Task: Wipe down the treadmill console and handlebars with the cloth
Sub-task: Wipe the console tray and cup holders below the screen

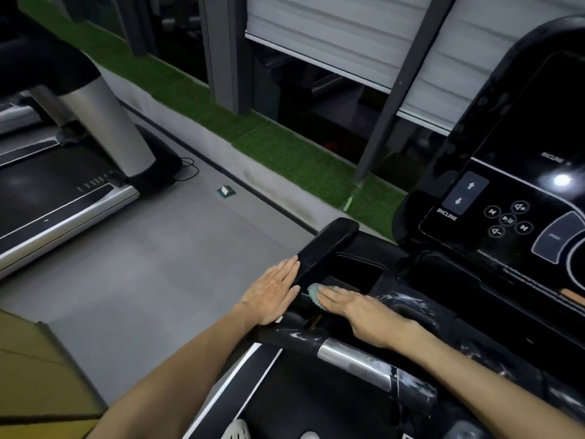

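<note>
Now right hand (357, 307) presses flat on cloth (314, 295); left hand (272, 289) flat against handlebar (326, 248).

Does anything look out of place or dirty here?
A small box lies alone on the floor near the green strip. Whitish streaks mark the front handlebar, perhaps residue or wet smears.

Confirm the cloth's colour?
The cloth is pale mint green with a ribbed texture, clearest in the head view.
</note>
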Available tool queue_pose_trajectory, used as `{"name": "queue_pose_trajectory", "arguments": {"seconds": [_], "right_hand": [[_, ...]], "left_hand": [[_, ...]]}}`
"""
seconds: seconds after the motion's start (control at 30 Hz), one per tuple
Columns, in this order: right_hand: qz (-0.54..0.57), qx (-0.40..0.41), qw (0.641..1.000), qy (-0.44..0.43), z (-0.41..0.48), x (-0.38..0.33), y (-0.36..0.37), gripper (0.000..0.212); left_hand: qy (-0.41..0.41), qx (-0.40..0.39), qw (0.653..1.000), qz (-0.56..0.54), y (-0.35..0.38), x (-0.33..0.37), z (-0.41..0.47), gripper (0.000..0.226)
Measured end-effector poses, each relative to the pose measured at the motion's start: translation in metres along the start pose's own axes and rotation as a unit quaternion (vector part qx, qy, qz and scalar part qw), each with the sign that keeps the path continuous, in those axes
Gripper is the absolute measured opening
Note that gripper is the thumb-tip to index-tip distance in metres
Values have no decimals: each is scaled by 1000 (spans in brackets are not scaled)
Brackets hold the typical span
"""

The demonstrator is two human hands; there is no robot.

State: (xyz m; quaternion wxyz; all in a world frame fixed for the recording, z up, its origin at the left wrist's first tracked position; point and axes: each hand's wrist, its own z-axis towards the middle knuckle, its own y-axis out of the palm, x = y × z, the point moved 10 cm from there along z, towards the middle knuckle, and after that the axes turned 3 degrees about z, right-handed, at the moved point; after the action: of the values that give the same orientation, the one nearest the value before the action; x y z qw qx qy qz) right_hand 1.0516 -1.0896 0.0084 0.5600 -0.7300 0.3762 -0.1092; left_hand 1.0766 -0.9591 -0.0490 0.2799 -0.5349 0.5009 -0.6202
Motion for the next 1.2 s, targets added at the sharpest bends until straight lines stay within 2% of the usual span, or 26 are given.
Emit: {"name": "queue_pose_trajectory", "arguments": {"seconds": [0.17, 0.37, 0.6, 0.7, 0.9, 1.03, 1.2], "right_hand": [[-15, -9, 1000, 18, -44, 30, 6, 95], [-10, 17, 1000, 17, 16, -12, 5, 79], [31, 13, 996, 81, -26, 13, -10, 84], [-5, 2, 995, 100, -26, 10, -11, 84], [7, 9, 997, 71, 21, -17, -8, 81], [31, 30, 994, 97, -14, 4, -12, 85], [7, 44, 987, 156, -69, 37, -10, 98]], "left_hand": [[6, 26, 999, -17, 2, -2, 10, 76], [8, 38, 999, -21, -1, 0, 7, 76], [6, 36, 999, -18, 2, -2, 7, 76], [3, 33, 999, -20, 2, -2, 7, 78], [15, 29, 999, -9, 5, -2, 9, 78], [18, 29, 999, -18, 2, -1, 10, 79], [24, 6, 1000, -5, -2, 4, 21, 86]]}}
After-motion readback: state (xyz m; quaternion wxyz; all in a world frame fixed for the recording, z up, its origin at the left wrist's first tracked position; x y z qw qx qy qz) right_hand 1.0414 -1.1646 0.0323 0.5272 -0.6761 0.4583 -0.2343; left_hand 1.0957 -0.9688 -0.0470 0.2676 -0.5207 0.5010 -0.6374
